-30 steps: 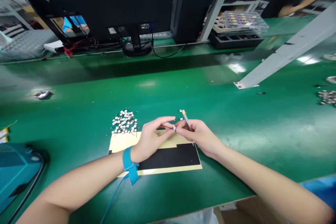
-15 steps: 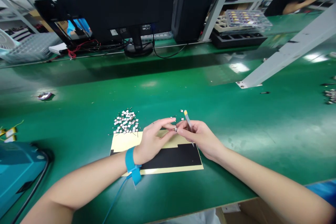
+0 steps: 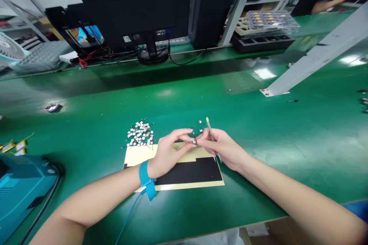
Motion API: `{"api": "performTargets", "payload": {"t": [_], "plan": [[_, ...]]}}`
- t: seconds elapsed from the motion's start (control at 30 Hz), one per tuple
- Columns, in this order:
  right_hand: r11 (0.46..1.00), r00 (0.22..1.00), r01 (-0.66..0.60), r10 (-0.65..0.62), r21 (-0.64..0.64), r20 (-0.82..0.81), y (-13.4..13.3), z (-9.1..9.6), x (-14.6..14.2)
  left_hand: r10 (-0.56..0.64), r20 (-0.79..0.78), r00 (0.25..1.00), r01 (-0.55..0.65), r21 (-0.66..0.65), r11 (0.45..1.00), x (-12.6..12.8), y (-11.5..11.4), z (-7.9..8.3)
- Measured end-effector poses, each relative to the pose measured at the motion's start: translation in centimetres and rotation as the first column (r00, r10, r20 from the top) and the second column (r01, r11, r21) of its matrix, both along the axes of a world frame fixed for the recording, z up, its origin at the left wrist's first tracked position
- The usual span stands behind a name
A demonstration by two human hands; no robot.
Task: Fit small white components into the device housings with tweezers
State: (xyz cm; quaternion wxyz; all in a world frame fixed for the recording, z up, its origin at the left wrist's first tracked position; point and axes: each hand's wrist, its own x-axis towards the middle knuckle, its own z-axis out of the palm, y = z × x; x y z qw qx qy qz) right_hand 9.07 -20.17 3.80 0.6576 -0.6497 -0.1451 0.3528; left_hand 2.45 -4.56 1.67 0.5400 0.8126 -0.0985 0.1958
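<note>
White components (image 3: pixel 140 134) with dark leads heaped left, just past yellow sheet (image 3: pixel 136 156). Blue wrist strap (image 3: pixel 144 172) next; left hand (image 3: pixel 166 154) pinching tiny component (image 3: pixel 194 142) near sheet's far edge, index extended. Risk: slackened pinch drops it. Right hand (image 3: pixel 223 148) meets it, thumb and finger closed, tweezers (image 3: pixel 209 124) tucked in grip; dipping wrist might snag sheet. Forearms (image 3: pixel 103 194) angle inward, wrists low.
</note>
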Motion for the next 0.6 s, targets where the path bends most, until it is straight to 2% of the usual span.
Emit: {"api": "performTargets", "payload": {"t": [0.07, 0.13, 0.2, 0.27, 0.33, 0.4, 0.47, 0.53, 0.57, 0.6], "plan": [[0.999, 0.997, -0.013, 0.017, -0.045, 0.072, 0.0, 0.0, 0.0, -0.014, 0.014, 1.000, 0.013, 0.063, 0.998, 0.1, -0.1, 0.3], [0.994, 0.984, 0.008, 0.012, -0.108, 0.177, -0.1, -0.1, 0.2, -0.070, 0.030, 0.997, 0.062, 0.199, 0.978, 0.4, 0.4, 1.2], [0.980, 0.949, 0.069, -0.007, -0.185, 0.315, -0.5, -0.3, 0.8, -0.135, 0.006, 0.991, 0.121, 0.414, 0.902, 1.1, 1.7, 2.5], [0.954, 0.884, 0.146, -0.007, -0.262, 0.467, -1.0, -0.3, 1.6, -0.121, -0.072, 0.990, 0.139, 0.637, 0.759, 1.8, 3.8, 4.1], [0.926, 0.797, 0.196, 0.041, -0.322, 0.602, -1.6, -0.1, 2.3, -0.007, -0.152, 0.988, 0.128, 0.805, 0.580, 2.4, 6.1, 5.4], [0.908, 0.707, 0.192, 0.136, -0.374, 0.694, -2.0, 0.2, 2.7, 0.126, -0.203, 0.971, 0.135, 0.901, 0.412, 2.9, 8.1, 6.3], [0.890, 0.622, 0.134, 0.267, -0.436, 0.736, -2.2, 0.5, 2.3, 0.203, -0.258, 0.945, 0.191, 0.935, 0.298, 3.1, 9.3, 6.7], [0.856, 0.524, 0.053, 0.414, -0.514, 0.744, -2.2, 0.8, 1.3, 0.212, -0.310, 0.927, 0.251, 0.931, 0.265, 3.1, 9.8, 6.6], [0.830, 0.466, 0.019, 0.485, -0.557, 0.740, -2.1, 1.0, 0.6, 0.190, -0.332, 0.924, 0.272, 0.920, 0.284, 3.0, 9.8, 6.4], [0.802, 0.401, -0.004, 0.548, -0.597, 0.734, -2.1, 1.1, -0.1, 0.157, -0.346, 0.925, 0.281, 0.901, 0.331, 2.8, 9.9, 6.1]]}}
